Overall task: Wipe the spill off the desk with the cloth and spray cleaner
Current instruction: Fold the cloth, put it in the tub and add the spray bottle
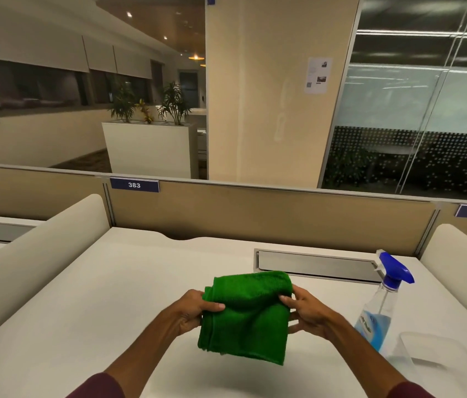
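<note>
Folded green microfibre cloth [245,314] pinched by left hand [195,310] & right hand [307,311], above white desk [129,282] centre. Clear blue-trigger spray bottle [381,305] nr right edge — risk: knocked over by right elbow.

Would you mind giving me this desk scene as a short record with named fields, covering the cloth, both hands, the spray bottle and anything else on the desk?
cloth: green cloth, folded, held above the desk
left hand: grips the cloth's left edge
right hand: grips the cloth's right edge
spray bottle: upright on the desk, right of the cloth, blue trigger head, untouched
clear container: on the desk, near the bottle's base
desk: white; no spill can be made out
cable tray lid: grey, set into the desk behind the cloth
desk label: 383
</note>
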Motion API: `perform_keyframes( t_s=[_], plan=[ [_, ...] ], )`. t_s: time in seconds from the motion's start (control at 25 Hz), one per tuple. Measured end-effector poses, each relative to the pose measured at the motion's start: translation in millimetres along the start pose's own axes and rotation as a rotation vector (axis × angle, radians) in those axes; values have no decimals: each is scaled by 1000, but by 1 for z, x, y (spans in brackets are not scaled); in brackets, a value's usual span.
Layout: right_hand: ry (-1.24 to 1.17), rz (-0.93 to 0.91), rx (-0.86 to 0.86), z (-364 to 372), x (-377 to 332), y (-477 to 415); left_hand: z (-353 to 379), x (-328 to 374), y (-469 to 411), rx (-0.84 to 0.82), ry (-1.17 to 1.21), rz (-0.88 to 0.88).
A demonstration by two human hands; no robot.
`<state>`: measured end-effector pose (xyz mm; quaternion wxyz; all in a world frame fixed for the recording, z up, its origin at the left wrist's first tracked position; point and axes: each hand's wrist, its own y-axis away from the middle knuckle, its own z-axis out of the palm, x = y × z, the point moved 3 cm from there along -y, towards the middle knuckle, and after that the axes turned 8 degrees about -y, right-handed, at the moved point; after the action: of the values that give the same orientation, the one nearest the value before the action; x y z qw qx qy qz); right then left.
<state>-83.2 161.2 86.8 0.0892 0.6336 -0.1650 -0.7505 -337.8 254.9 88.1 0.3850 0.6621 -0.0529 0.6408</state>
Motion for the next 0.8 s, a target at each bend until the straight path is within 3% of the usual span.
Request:
perform_keyframes(
  t_s=[0.12, 0.2, 0.48, 0.64, 0.8],
  plan=[
    [-195, 86, -27, 6, 10, 5, 0, -10, 3, -90, 121, -215],
    [-234, 108, -65, 9, 16, 12, -1, -16, 8, -149, 151, -263],
    [-158, 117, -121, 9, 25, 37, -11, -24, 8, -32, -228, -21],
    [-247, 95, -74, -1, 27, 50, -1, -30, 5, 8, -54, -141],
    [-264, 80, -86, -16, 27, 60, 14, -44, 0, -137, 101, -357]
  ],
)
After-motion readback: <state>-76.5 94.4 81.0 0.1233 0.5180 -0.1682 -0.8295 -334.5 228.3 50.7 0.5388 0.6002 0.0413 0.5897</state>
